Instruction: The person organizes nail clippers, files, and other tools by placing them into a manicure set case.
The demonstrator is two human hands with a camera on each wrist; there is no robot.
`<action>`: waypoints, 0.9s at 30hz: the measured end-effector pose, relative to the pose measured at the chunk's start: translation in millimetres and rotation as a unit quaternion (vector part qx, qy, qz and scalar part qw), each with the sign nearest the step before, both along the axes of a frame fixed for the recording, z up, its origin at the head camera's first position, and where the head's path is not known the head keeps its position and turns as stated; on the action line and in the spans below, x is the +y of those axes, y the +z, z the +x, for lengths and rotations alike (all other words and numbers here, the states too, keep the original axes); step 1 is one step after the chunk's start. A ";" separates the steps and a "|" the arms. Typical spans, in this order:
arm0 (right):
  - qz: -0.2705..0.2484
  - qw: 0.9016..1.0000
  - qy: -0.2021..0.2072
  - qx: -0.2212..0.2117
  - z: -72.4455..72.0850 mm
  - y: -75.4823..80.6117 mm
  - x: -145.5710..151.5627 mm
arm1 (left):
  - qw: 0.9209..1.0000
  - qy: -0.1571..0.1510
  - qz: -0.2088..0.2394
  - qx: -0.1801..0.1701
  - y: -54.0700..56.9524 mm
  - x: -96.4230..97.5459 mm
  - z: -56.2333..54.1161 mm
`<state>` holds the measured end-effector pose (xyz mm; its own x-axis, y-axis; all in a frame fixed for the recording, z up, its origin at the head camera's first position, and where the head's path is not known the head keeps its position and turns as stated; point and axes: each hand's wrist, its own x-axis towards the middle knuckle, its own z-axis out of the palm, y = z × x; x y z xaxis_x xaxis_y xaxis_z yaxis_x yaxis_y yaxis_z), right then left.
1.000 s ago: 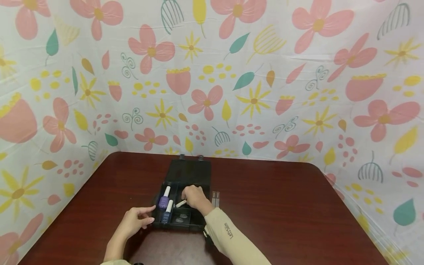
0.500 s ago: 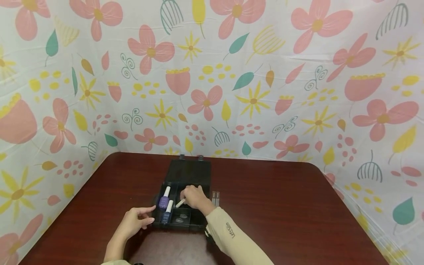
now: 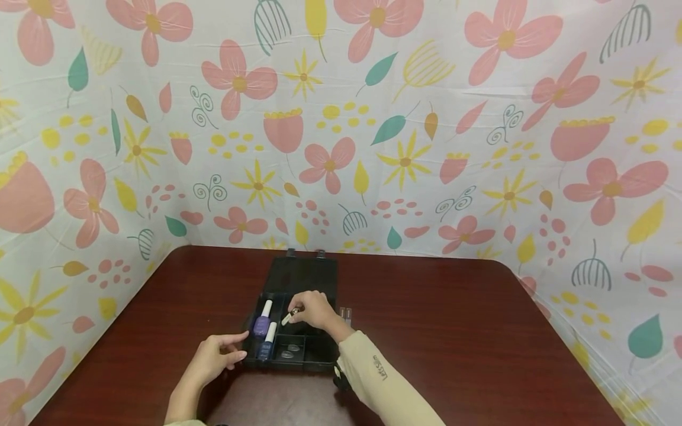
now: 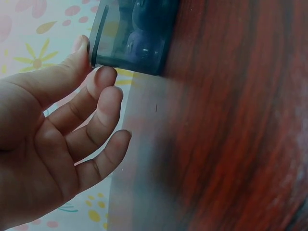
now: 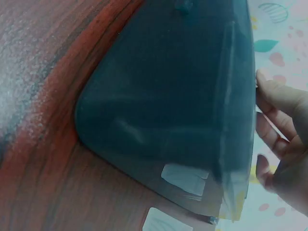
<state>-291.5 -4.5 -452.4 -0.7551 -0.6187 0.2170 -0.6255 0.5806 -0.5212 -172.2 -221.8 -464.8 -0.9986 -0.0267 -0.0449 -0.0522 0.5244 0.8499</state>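
A dark see-through box (image 3: 290, 367) lies opened on the table, its lid folded back. My right hand (image 3: 313, 309) pinches a small narrow pale item (image 3: 286, 319) over the box's right side; its exact kind cannot be told. In the right wrist view the box wall (image 5: 159, 96) hides most of those fingertips. My left hand (image 3: 214, 355) rests its fingertips against the box's left side, with the other fingers loosely bent in the left wrist view. A purple nail polish bottle (image 3: 261, 325) and a blue nail polish bottle (image 3: 264, 350), both white-capped, lie in the left compartment.
Small clear oval pieces (image 3: 288, 355) sit in a front compartment. Flat grey strips with brown ends (image 3: 345, 315) lie right of the box. The dark red wooden table (image 3: 426, 331) meets a flower-patterned cloth (image 3: 405, 177) behind and at the sides.
My right hand has risen slightly from the compartment with the pale item, which has turned more upright. The left hand stays at the box's side. The head view has shifted a little.
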 end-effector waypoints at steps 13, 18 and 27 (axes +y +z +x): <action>-0.170 0.982 0.001 -0.080 -2.2 -3.4 9.5 | 1.000 0.014 -0.003 -0.007 -0.6 0.6 1.2; -0.227 0.967 0.010 -0.118 -3.0 -3.6 15.7 | 1.000 0.013 -0.002 -0.003 -0.3 0.3 1.4; -0.332 0.910 0.008 -0.247 1.3 3.8 24.0 | 1.000 0.007 -0.002 0.000 -1.0 -0.5 0.3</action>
<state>-290.2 19.5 -448.6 -0.8545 -0.4859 0.1840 -0.2253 0.0274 -0.9739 -171.9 -222.4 -465.8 -0.9981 -0.0417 -0.0453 -0.0604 0.5267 0.8479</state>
